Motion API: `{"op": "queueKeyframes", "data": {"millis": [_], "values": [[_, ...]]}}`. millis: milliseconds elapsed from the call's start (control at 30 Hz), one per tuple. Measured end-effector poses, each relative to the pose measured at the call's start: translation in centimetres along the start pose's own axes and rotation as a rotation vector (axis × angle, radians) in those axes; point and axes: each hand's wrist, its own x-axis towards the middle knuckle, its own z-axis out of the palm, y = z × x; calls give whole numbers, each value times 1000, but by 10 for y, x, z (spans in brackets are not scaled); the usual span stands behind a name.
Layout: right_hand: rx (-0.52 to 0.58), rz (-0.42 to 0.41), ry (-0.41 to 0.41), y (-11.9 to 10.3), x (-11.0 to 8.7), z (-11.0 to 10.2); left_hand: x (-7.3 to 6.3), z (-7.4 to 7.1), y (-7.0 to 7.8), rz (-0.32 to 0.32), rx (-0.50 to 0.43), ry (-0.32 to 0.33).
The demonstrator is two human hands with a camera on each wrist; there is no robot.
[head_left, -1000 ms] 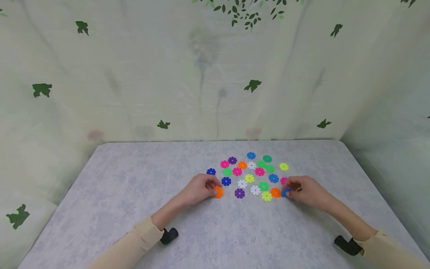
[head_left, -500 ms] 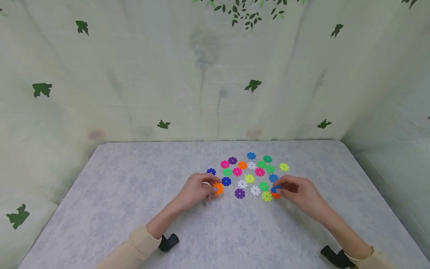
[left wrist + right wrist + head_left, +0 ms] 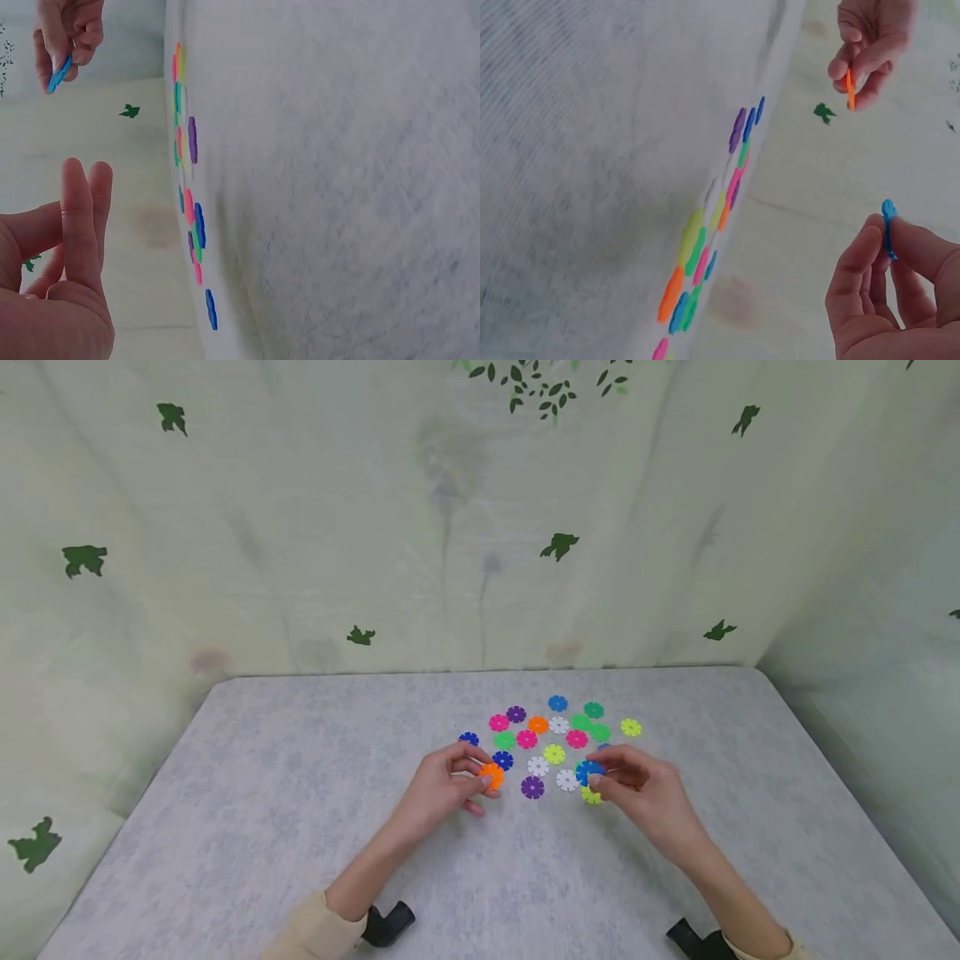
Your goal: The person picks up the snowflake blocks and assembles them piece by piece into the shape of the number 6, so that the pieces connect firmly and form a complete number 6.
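My left hand (image 3: 448,783) pinches an orange notched plastic disc (image 3: 492,776) between thumb and fingers, its flat face showing in the head view. In the left wrist view the fingers hide that disc; the right wrist view shows it edge-on (image 3: 850,90). Between the thumb and fingertips of my right hand (image 3: 647,789) is a blue notched disc (image 3: 590,773), seen on edge in the right wrist view. Both discs are raised above the table, some way apart from each other. Below and beyond the hands lie several more discs, among them a purple one (image 3: 532,787) and a white one (image 3: 537,766).
The loose discs spread over the middle back of the grey table (image 3: 300,760), with a yellow one (image 3: 631,727) farthest right. Behind stands a pale curtain (image 3: 315,527) with green leaf prints. A black wrist camera (image 3: 388,924) sits under the left forearm.
The right hand has lifted the blue disc and carried it left, past the orange disc on the table. My left hand has raised its orange disc slightly and turned a little.
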Motion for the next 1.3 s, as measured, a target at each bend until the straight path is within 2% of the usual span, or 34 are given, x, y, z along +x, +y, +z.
{"op": "queueKeyframes", "data": {"millis": [100,267,500,700,900,1067,1300], "values": [[-15,-28,27,-6,-2,7,-5,6,3,-2,-27,12],[14,-26,33,-15,-5,18,-11,14,2,-14,-62,22],[10,19,31,-23,-11,31,-20,22,8,-8,-136,13],[20,77,30,-28,-13,42,-29,28,12,-39,-175,25],[23,125,65,-29,-14,51,-32,32,12,-66,-231,0],[21,121,75,-26,-16,54,-33,33,13,-62,-260,-16],[3,73,58,-25,-19,55,-34,35,15,-84,-274,-34]]}}
